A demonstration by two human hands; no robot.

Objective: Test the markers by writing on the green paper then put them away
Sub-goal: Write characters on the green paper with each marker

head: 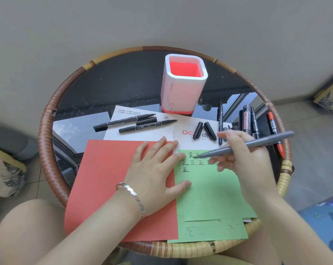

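Head view: the right hand (246, 159) grips a grey marker (247, 145), its tip touching the green paper (215, 190) at the near right of the round rattan table (47, 150). The left hand (154, 171), fingers spread flat, presses red paper (104, 178) and the green sheet's edge. Far centre stands a white-and-red pen holder (181, 85).
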